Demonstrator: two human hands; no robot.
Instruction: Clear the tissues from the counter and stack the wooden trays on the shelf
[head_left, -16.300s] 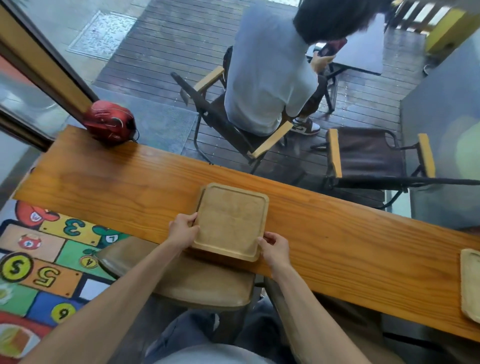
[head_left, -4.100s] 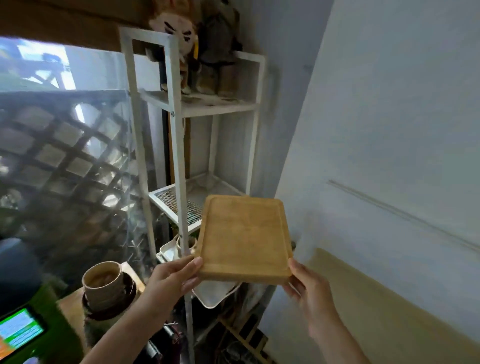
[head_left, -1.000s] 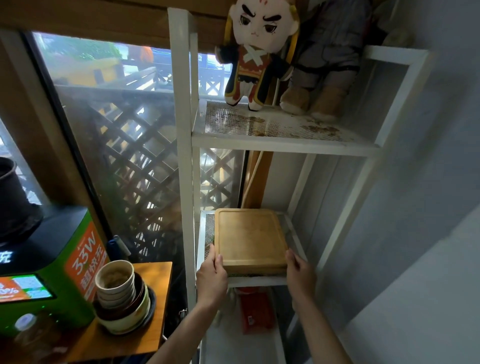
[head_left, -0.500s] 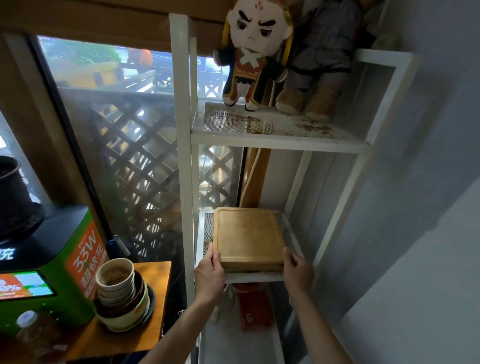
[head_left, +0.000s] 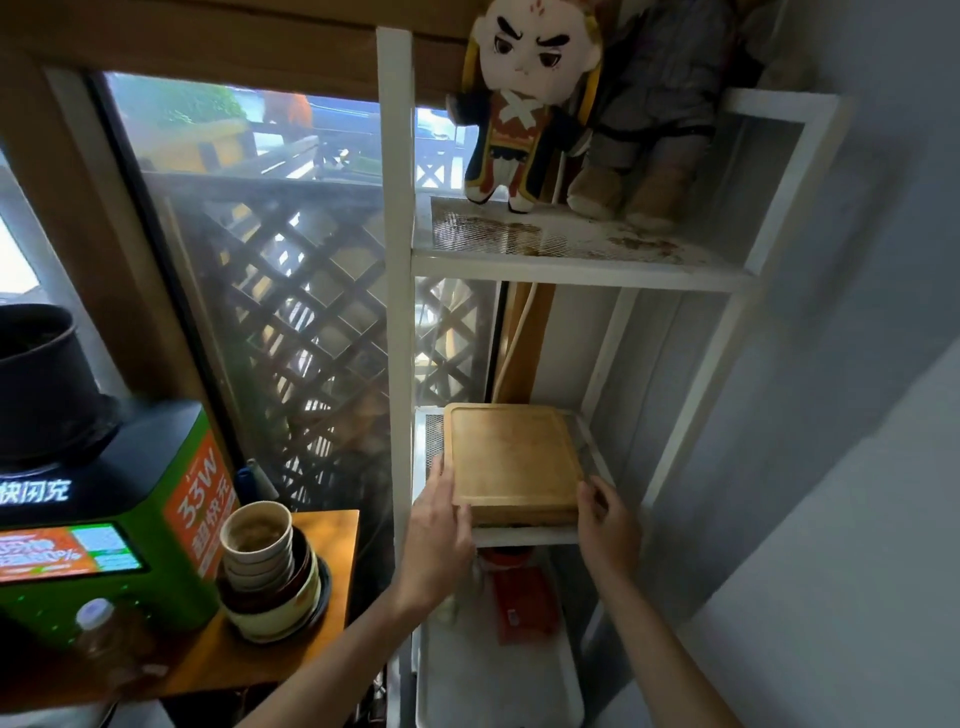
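the wooden tray (head_left: 514, 457) is lying flat on the middle mesh tier of the white shelf (head_left: 397, 312), with its near edge almost flush with the near rail of that tier. beneath its near edge a second wooden layer is showing, so it appears to be resting on another tray; the number below cannot be determined.

the left hand (head_left: 439, 535) is touching the near left corner of the tray, fingers extended along the left edge. the right hand (head_left: 608, 525) is sitting at the near right corner, fingers loosely curled against the side. neither hand is closing around the tray: both are open and are bracketing it from the two near corners. this two-sided contact is judged to serve alignment, squaring the tray over what lies below and keeping it clear of the uprights on each side.

the tier is holding the tray because its mesh deck is flat and wide enough, with narrow strips of bare mesh to left and right. the tier above is carrying two plush dolls (head_left: 524, 104); the tier below is holding a red packet (head_left: 524, 603).

to the left, a small wooden counter (head_left: 332, 545) is carrying a stack of bowls and paper cups (head_left: 265, 571) and a green charging kiosk (head_left: 104, 519), well apart from the tray.

no tissues are visible here. the stacking step is judged nearly complete for this tray.
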